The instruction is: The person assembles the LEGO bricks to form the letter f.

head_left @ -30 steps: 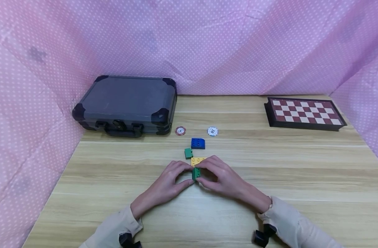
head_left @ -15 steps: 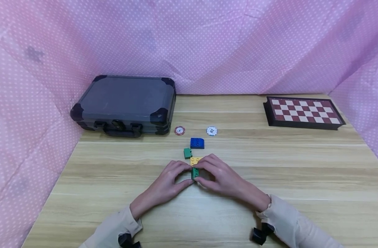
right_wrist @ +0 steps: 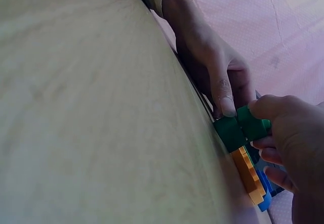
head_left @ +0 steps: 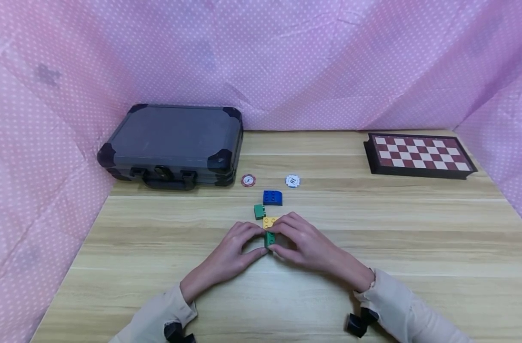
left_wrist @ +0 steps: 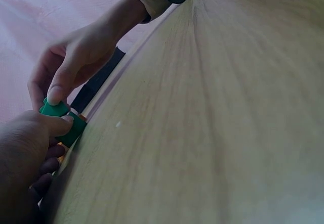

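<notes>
Two small green toy building bricks stand one above the other, low over the table, between my hands. My left hand (head_left: 233,250) pinches the lower green brick (right_wrist: 230,134) with thumb and fingertips. From the other side, my right hand (head_left: 301,243) pinches the upper green brick (right_wrist: 253,124). A thin dark line shows between the two; whether they are pressed fully together I cannot tell. Right behind them lies a yellow brick (head_left: 269,222), partly covered by the right fingers. Past it are another green brick (head_left: 259,212) and a blue brick (head_left: 272,197).
A red-and-white poker chip (head_left: 248,180) and a white one (head_left: 293,181) lie behind the blue brick. At the back left stands a grey case (head_left: 175,136) with black corners. A chequered board (head_left: 419,155) sits at the back right, before a pink dotted cloth (head_left: 286,62).
Both hands keep nearly the same place and hold. Since one second ago, the upper green brick shows slightly narrower between the fingertips. The whole head view has shifted a little.
</notes>
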Tool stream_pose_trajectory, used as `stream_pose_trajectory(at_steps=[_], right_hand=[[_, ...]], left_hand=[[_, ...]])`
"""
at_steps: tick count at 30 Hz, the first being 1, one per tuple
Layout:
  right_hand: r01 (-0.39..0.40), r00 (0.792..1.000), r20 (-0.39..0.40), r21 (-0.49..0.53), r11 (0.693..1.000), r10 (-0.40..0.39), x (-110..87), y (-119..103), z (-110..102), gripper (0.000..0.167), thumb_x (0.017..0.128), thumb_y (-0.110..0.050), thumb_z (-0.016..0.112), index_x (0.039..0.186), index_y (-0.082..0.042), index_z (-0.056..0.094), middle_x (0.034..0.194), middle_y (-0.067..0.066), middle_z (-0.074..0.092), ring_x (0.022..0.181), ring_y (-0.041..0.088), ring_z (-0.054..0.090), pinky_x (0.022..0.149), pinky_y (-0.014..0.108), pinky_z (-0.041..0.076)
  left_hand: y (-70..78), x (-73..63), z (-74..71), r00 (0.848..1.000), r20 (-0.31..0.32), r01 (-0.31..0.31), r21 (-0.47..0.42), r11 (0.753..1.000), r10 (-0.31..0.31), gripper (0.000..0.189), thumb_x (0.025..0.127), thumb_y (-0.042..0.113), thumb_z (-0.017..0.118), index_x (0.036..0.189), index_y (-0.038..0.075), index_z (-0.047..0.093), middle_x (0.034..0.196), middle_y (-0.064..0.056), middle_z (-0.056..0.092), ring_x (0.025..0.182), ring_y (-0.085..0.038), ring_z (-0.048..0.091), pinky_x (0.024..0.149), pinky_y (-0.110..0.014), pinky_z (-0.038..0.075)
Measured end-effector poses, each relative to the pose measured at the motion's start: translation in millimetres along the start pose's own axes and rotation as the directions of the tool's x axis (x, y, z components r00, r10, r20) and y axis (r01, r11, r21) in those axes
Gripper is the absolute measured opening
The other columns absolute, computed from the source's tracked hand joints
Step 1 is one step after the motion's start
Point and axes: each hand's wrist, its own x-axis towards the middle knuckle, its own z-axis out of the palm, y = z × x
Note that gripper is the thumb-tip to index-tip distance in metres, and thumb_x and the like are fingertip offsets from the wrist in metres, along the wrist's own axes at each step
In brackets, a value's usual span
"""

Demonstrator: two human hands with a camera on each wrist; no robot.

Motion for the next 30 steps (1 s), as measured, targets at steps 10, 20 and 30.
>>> stream_pose_trajectory(at_steps=[10,20,30], right_hand=[[0.062,0.998,-0.005,-0.062,0.996,-0.062,3.2,-1.4,-1.7,0.027,0.095,-0.023,0.076,0.117,-0.008,0.070,0.116,0.000,0.067,0.109,0.017,0.059,0.093,0.034,0.053],[0.059,0.998,0.044,-0.165,0.985,-0.052,6.1,-6.4,-4.2,0.029,0.094,-0.026,0.077,0.116,-0.007,0.071,0.113,0.001,0.069,0.107,0.018,0.059,0.094,0.036,0.052],[0.065,0.995,0.082,-0.184,0.981,-0.051,10.0,-9.1,-8.3,0.029,0.094,-0.027,0.077,0.116,-0.007,0.072,0.112,0.001,0.067,0.105,0.017,0.058,0.092,0.034,0.051]], left_hand=[[0.4,0.5,0.2,1.000,-0.001,0.005,0.006,1.000,-0.005,0.039,0.097,0.025,0.076,0.132,0.011,0.068,0.130,0.002,0.064,0.120,-0.016,0.052,0.102,-0.045,0.048],[1.2,-0.4,0.7,1.000,-0.001,0.012,0.016,1.000,-0.012,0.040,0.096,0.025,0.077,0.132,0.010,0.067,0.130,0.001,0.063,0.119,-0.017,0.052,0.102,-0.046,0.048],[1.2,-0.1,1.2,1.000,-0.008,0.009,0.021,1.000,-0.009,0.039,0.096,0.024,0.077,0.131,0.011,0.068,0.129,0.002,0.064,0.119,-0.016,0.052,0.101,-0.045,0.048]])
